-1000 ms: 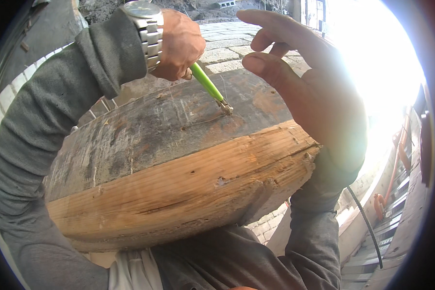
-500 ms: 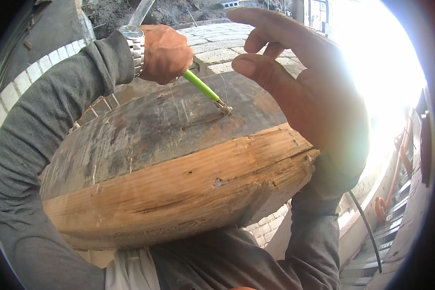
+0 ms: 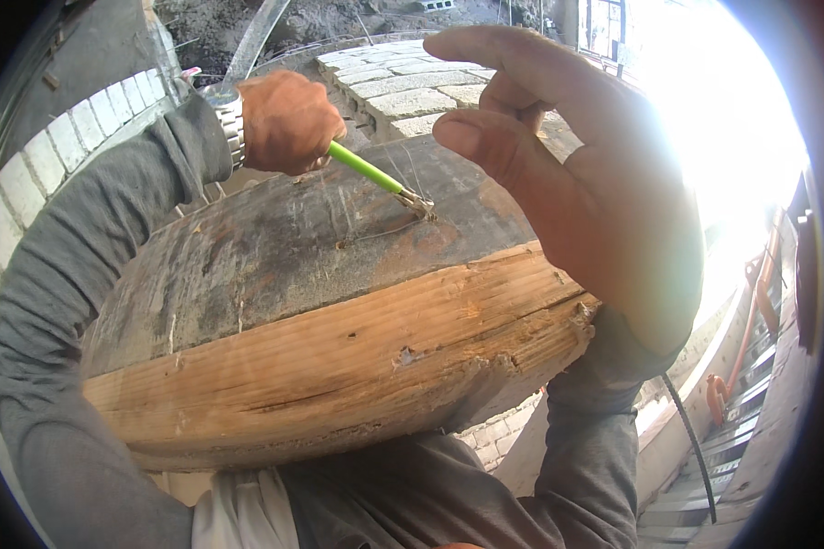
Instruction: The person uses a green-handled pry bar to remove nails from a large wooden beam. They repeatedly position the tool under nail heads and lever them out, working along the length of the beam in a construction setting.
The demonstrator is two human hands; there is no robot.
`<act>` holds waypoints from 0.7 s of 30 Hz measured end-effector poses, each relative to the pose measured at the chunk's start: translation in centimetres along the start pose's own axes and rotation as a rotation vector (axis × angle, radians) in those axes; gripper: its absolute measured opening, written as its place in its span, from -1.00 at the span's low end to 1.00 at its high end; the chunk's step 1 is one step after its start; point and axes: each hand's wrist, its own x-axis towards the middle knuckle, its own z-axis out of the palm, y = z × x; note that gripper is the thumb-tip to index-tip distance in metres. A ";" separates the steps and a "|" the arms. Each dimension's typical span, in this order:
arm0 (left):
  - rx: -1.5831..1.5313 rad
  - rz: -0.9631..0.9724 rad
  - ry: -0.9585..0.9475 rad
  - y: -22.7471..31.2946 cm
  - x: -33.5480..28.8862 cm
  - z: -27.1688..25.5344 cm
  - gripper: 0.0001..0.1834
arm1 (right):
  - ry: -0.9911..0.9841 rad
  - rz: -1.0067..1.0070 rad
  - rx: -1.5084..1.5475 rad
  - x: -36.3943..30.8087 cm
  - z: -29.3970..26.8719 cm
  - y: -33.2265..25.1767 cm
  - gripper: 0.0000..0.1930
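Head view: the left hand (image 3: 291,123) grips green-handled pliers (image 3: 380,177), their metal tip down at the dark panel (image 3: 275,247); what it bites is too small to tell. The right hand (image 3: 604,192) hovers nearby, spread wide.

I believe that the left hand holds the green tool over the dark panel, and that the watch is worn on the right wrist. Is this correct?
Only the wrist is wrong: the head view shows the watch on the left one. The left hand does hold the green tool over the dark panel.
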 end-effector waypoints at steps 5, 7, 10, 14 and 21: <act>-0.303 -0.153 -0.143 0.5 -0.9 3.6 -0.82 | -0.065 0.096 0.069 0.6 -1.2 -2.2 -0.58; -0.248 -0.092 -0.020 -0.3 -1.0 3.3 -0.78 | -0.129 0.124 0.134 0.6 -1.4 -2.6 -0.57; -0.204 -0.021 0.011 -2.0 -1.5 1.8 -0.80 | -0.065 -0.019 0.065 0.5 -0.4 -1.1 -0.55; -0.490 -0.015 -0.083 -1.5 -3.1 1.0 -0.71 | -0.055 -0.041 0.035 -0.5 0.1 0.8 -0.54; -0.657 -0.073 -0.202 2.1 -5.8 0.2 -0.52 | -0.039 -0.061 -0.005 -0.8 0.1 1.2 -0.51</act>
